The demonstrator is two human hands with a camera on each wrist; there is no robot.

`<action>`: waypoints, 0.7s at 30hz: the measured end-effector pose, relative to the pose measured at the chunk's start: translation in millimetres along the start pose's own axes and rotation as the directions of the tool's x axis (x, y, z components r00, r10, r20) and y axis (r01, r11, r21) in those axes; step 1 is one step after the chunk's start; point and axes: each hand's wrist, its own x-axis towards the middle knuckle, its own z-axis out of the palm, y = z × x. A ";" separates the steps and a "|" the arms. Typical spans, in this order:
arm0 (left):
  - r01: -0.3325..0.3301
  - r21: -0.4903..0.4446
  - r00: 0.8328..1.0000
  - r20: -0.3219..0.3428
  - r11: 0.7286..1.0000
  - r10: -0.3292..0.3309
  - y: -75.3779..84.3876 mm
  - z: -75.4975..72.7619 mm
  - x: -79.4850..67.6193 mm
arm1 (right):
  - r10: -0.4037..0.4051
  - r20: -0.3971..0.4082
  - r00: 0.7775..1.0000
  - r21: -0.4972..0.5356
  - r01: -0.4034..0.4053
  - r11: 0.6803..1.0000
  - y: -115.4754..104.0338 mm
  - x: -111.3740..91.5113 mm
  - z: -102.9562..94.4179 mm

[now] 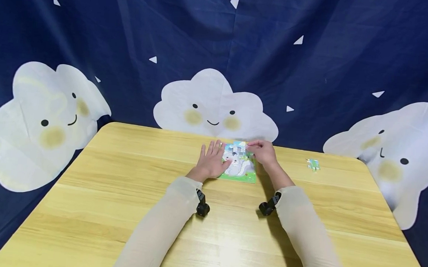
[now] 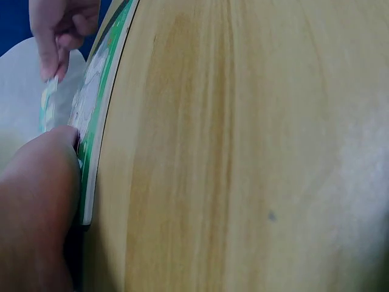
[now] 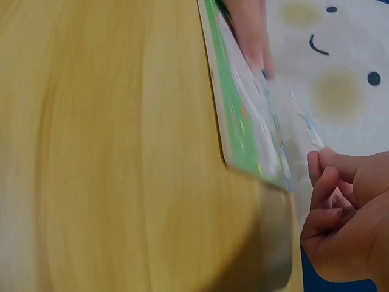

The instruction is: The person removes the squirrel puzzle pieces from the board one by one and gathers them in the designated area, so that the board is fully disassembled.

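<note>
A flat jigsaw puzzle (image 1: pixel 241 177), showing a pale grey-white animal on green grass, lies near the far edge of the table. My left hand (image 1: pixel 211 162) rests on its left side, fingers straight and spread, thumb reaching over the picture. Over the upper right part of the puzzle, my right hand (image 1: pixel 266 154) pinches a jigsaw piece (image 3: pixel 309 126) between thumb and fingers. Both wrist views show that piece raised above the board, tilted and apart from it. The left fingers are mostly out of sight in the left wrist view.
Some loose jigsaw pieces (image 1: pixel 313 164) lie to the right on the wooden table (image 1: pixel 121 209). A dark blue curtain (image 1: pixel 191 30) with smiling clouds hangs right behind the table's far edge. A small black camera is strapped at each wrist.
</note>
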 end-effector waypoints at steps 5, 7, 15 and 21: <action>-0.001 -0.010 1.000 0.006 1.000 0.001 -1.2 1.2 -0.6 | -0.042 0.003 0.999 0.007 0.042 0.999 10.3 -1.2 -25.4; -0.001 -0.013 1.000 0.003 1.000 0.001 -1.6 1.4 -1.1 | -0.045 -0.004 0.999 0.007 0.045 0.999 15.3 -2.2 -37.6; -0.008 -0.026 1.000 -0.010 1.000 0.008 1.5 -1.2 -5.2 | -0.033 -0.007 0.999 0.022 0.033 0.999 40.0 -11.1 -104.6; -0.015 -0.016 1.000 -0.024 1.000 0.014 5.3 -6.5 -10.1 | -0.025 -0.032 0.999 -0.039 0.024 0.999 54.3 -19.3 -151.6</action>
